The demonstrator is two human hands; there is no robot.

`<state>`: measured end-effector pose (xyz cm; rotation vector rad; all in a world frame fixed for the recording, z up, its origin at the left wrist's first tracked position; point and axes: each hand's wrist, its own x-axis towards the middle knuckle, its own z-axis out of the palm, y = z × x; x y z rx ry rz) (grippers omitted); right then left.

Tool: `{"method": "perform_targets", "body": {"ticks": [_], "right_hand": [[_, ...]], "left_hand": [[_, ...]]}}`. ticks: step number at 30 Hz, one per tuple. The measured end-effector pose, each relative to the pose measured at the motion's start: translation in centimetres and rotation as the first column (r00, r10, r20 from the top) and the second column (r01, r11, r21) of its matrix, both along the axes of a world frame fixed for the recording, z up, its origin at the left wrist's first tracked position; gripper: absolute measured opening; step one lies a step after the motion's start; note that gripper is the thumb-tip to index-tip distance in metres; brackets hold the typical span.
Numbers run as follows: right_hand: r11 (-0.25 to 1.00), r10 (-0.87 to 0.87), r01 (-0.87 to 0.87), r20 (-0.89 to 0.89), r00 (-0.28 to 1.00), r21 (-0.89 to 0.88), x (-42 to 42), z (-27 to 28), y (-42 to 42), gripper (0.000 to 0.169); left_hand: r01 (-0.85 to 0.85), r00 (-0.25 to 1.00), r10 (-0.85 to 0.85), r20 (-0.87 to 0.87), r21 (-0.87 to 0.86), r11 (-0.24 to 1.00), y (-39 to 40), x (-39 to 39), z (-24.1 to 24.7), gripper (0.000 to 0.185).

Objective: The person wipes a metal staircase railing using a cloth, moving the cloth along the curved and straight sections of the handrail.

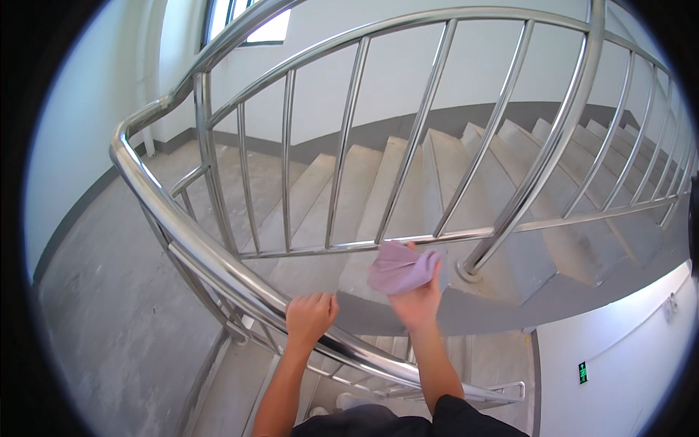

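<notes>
My left hand is curled over the thick stainless-steel handrail nearest me. A folded purple cloth is in my right hand, with the palm turned up beneath it. This hand reaches across the near handrail, and the cloth is at the thin bottom rail of the far stair railing. The cloth's upper edge overlaps that rail, and a fingertip shows just above it. Whether the cloth wraps around the rail is hidden.
Steel balusters rise from the bottom rail beside a thick post. Concrete steps climb behind them to the right. A landing spreads at left, and lower stairs show beneath my arms. A green lit sign hangs on the wall.
</notes>
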<state>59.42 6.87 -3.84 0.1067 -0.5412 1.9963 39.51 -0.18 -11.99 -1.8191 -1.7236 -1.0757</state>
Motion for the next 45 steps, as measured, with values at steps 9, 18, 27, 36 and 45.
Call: {"method": "perform_targets", "body": {"ticks": [9, 18, 27, 36, 45], "right_hand": [[0.992, 0.124, -0.125, 0.223, 0.967, -0.011, -3.1, -5.5, -0.6, 0.062], [0.943, 0.297, -0.325, 0.267, 0.917, 0.067, -3.9, -6.9, -0.5, 0.066], [0.932, 0.359, -0.339, 0.218, 0.908, -0.127, -1.9, -9.3, 0.4, 0.065], [1.0, -0.013, 0.012, 0.788, 0.616, 0.007, 0.3, -8.9, 2.3, 0.037], [0.481, -0.877, 0.797, 0.21, 0.433, 0.365, -1.7, 7.9, 5.7, 0.042]], "left_hand": [[0.217, 0.964, -0.201, 0.176, -0.081, 0.973, -0.9, -0.7, 0.7, 0.064], [0.162, 0.957, -0.128, 0.261, -0.114, 0.98, -1.2, 0.1, 2.2, 0.07], [0.091, 0.963, -0.087, 0.255, -0.002, 0.996, -0.4, 0.4, 1.3, 0.037], [0.009, 0.978, -0.018, 0.207, 0.045, 0.999, 0.3, 0.6, 0.6, 0.032], [-0.045, 0.987, 0.043, 0.154, 0.009, 0.999, 0.1, 0.4, 0.4, 0.032]]}}
